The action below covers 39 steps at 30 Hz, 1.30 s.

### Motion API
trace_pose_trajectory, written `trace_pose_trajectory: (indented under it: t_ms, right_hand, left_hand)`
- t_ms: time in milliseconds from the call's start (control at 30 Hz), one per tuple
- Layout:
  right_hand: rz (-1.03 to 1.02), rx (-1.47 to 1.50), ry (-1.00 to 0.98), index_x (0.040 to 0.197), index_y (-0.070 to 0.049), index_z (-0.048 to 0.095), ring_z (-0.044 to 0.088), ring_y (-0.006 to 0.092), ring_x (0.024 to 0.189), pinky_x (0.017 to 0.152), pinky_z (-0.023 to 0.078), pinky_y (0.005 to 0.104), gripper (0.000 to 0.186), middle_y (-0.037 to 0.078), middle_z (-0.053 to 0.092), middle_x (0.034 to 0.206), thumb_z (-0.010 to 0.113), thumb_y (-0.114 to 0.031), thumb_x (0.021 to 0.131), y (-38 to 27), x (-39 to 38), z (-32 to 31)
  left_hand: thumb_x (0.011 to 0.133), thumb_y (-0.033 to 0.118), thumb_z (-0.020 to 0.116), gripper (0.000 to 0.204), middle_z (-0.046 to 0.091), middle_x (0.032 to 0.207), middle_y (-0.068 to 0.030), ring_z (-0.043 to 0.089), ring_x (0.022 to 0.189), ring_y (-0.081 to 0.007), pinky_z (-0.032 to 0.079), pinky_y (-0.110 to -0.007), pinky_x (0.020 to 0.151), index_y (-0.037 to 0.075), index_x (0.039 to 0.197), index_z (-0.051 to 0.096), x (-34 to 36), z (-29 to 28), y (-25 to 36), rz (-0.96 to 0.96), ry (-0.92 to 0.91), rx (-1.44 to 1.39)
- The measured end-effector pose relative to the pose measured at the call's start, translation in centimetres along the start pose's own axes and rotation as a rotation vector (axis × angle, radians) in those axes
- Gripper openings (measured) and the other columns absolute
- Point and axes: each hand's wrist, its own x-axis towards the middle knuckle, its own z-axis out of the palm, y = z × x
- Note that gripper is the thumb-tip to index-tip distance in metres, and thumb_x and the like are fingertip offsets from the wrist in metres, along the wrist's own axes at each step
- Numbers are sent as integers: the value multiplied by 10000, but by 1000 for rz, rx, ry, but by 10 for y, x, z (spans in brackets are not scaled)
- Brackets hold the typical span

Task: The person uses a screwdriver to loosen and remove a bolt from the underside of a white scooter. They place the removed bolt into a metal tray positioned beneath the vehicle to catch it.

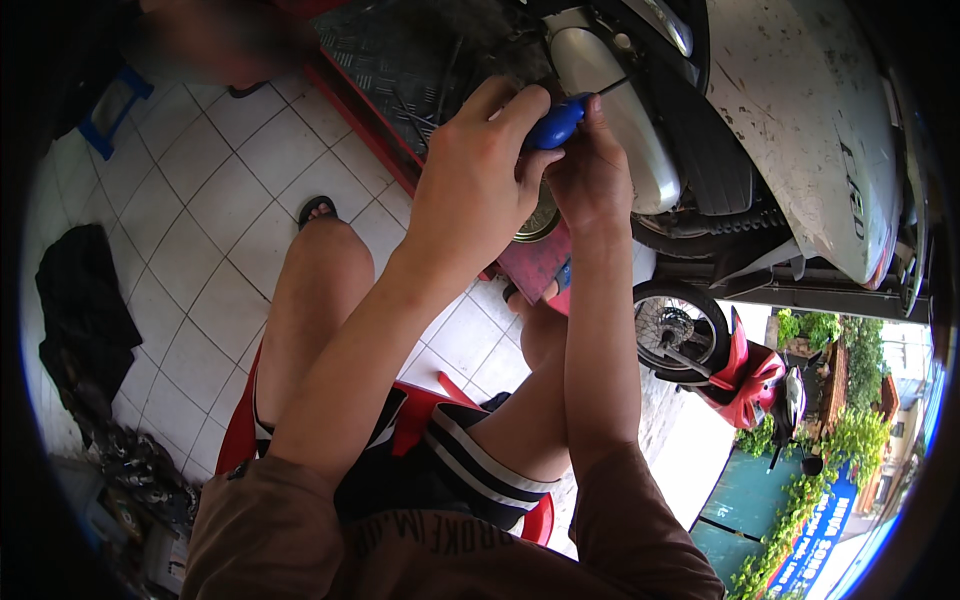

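Both of my hands are raised at the side of a motorbike, around a blue-handled tool (pixel 553 126) with a thin dark shaft that points up and right. My left hand (pixel 485 165) has its fingers curled round the handle from the left. My right hand (pixel 592 170) grips it from the right, thumb up near the shaft. Just behind them is a silver, elongated metal cover (pixel 625 140) on the bike, with a black plastic part (pixel 715 160) and a chain beside it. My fingers hide part of the handle and what lies right behind it.
A red-edged platform (pixel 360 115) runs under the bike. Another person (pixel 210 40), blurred, is at top left by a blue stool (pixel 105 130). A black cloth (pixel 80 310) lies on the tiled floor. A red scooter (pixel 750 390) stands at the right. I sit on a red seat (pixel 425 410).
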Motion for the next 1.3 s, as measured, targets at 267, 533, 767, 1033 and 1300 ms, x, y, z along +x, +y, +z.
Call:
trace_pose_trajectory:
  t_ms: [267,533,767,1033,1300]
  right_hand:
    - [19,-12,-21,1047,-20,567,570,213,948,916,435,384,195,82,607,956,547,-184,943,2,-3,2]
    - [0,25,-139,1141,-22,541,547,227,1048,985,406,387,275,92,597,1082,517,-225,957,8,0,-9]
    - [29,59,-76,1011,-59,588,598,219,942,905,455,405,174,70,642,936,575,-211,928,9,-1,0]
    - [36,43,1,1028,-85,577,615,188,913,848,490,375,173,46,640,930,618,-205,911,8,-1,2]
    - [10,-13,44,990,-90,596,587,161,811,738,455,338,138,34,631,865,627,-193,904,0,5,0]
  left_hand:
    - [851,388,685,445,574,585,-57,569,481,-106,407,-233,410,-36,764,578,2,-5,3,-824,-120,-440]
    - [847,325,709,378,546,567,-19,510,454,-69,374,-220,398,-14,742,579,-2,-3,-2,-742,-198,-351]
    - [846,268,710,319,554,563,-18,527,463,-63,405,-215,423,-34,799,619,-3,-2,0,-653,-168,-236]
    - [805,221,719,314,550,495,-68,570,437,-135,444,-262,453,-37,679,592,-2,0,5,-549,-66,-212]
    - [876,324,665,425,477,469,-7,446,409,-58,320,-240,397,4,625,543,-2,5,2,-683,-138,-338]
